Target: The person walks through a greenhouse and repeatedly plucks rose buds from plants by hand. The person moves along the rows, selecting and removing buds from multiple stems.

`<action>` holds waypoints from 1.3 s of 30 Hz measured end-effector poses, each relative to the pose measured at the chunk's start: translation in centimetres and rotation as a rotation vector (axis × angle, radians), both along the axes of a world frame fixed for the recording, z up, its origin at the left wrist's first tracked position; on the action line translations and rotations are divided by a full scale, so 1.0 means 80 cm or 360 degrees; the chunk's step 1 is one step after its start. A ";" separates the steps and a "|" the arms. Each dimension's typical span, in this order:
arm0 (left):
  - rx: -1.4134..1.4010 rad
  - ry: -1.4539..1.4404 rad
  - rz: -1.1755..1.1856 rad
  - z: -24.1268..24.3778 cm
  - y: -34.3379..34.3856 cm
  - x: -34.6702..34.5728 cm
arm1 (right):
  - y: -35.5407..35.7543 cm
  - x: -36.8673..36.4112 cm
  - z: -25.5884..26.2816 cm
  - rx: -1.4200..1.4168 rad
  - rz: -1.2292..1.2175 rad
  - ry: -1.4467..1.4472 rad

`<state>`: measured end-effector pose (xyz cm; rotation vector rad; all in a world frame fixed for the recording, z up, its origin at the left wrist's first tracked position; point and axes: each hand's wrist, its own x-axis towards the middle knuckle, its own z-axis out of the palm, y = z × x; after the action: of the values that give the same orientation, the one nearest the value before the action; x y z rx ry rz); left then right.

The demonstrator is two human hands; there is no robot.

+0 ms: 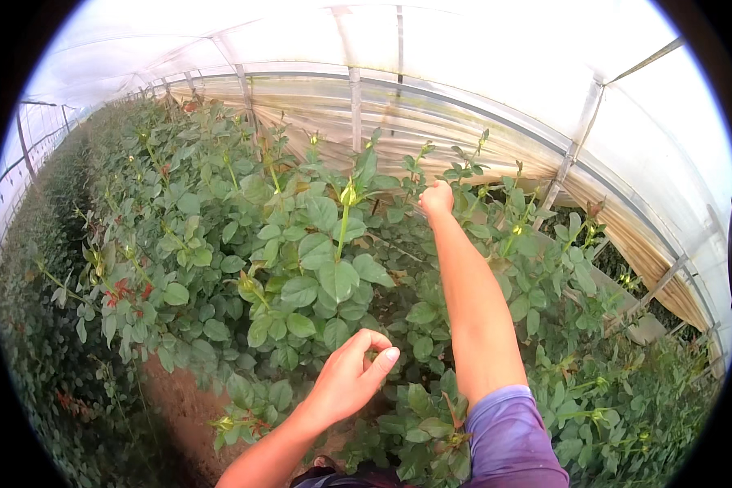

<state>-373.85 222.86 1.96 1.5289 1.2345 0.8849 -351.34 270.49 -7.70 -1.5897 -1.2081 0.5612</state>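
Note:
My left hand (355,377) is low in the middle of the view, its fingers curled and its thumb near the forefinger; whether anything is between them cannot be told. Rose bushes (337,280) stand in front of it. A green rosebud (348,194) on a tall stem rises above the leaves, between my two hands. My right hand (437,199) reaches far forward into the foliage, its fingers bent and partly hidden among thin stems and leaves. What it grips, if anything, does not show. Another budded shoot (483,141) stands just beyond it.
A plastic greenhouse wall (317,116) with a metal post (355,104) runs behind the bushes. Bare soil (186,402) shows at the lower left. A dense plant row (49,232) lines the left side. More rose shoots (598,415) spread at the lower right.

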 end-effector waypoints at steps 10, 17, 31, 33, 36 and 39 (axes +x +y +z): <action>0.0471 -0.0515 0.0574 -0.014 0.315 0.064 | 0.098 -0.035 -0.040 0.0028 0.0557 -0.0634; 0.0821 -0.0045 0.0815 -0.064 0.505 0.036 | 0.006 -0.054 -0.018 0.0041 0.1010 -0.0419; 0.0373 0.0535 -0.0227 -0.082 0.498 0.036 | -0.042 0.027 -0.014 -0.0789 0.1139 0.0658; 0.0364 0.0463 -0.0192 -0.085 0.496 0.043 | -0.051 0.037 -0.013 -0.0302 0.1106 0.0546; 0.0369 0.0399 -0.0144 -0.091 0.496 0.039 | -0.080 0.042 0.007 -0.0009 0.1165 0.0084; -0.0019 0.0334 -0.0165 -0.083 0.510 0.036 | -0.107 0.027 0.036 -0.0021 0.1116 -0.0383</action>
<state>-370.97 263.68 -4.64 1.6934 1.2927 0.6613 -349.16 261.91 -4.84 -1.2384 -1.9651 0.8292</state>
